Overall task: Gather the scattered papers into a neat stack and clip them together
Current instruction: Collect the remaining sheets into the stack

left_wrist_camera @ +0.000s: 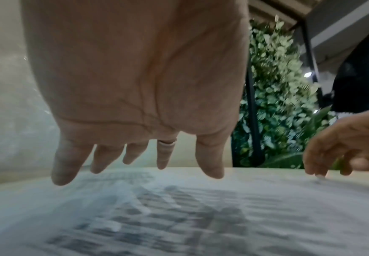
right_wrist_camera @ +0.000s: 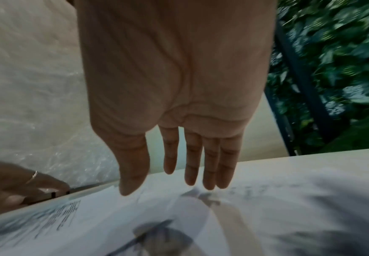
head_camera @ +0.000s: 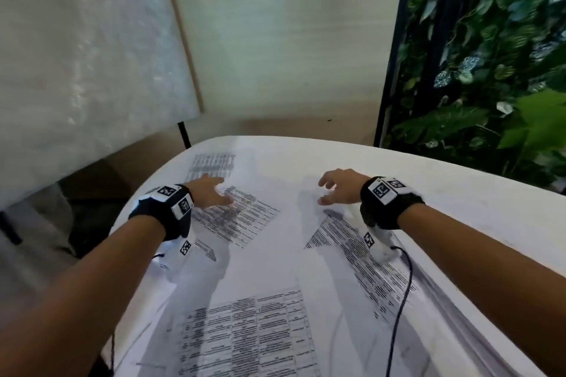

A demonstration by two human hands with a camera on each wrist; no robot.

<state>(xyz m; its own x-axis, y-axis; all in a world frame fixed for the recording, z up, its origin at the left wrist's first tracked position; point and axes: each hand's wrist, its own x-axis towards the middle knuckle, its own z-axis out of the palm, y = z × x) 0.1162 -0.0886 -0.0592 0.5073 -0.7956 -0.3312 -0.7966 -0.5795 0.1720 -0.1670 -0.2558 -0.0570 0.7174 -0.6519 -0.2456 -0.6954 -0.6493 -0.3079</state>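
Note:
Several printed sheets lie scattered on the white table (head_camera: 459,202). One sheet (head_camera: 211,165) lies far left, and another sheet (head_camera: 245,220) is angled just below it. A third sheet (head_camera: 361,260) is at the right, and a table-printed sheet (head_camera: 248,337) lies nearest to me. My left hand (head_camera: 214,193) reaches over the angled sheet with its fingers (left_wrist_camera: 163,155) spread and straight, at or just above the paper (left_wrist_camera: 179,216). My right hand (head_camera: 330,187) hovers over bare table, fingers (right_wrist_camera: 190,164) relaxed and holding nothing. I cannot pick out a clip.
The table's curved edge (head_camera: 144,190) runs close to my left wrist. A black cable (head_camera: 401,300) trails from the right wrist camera across the right sheet. A wrapped white panel (head_camera: 92,70) leans at the left, and a leafy wall (head_camera: 490,70) stands at the right.

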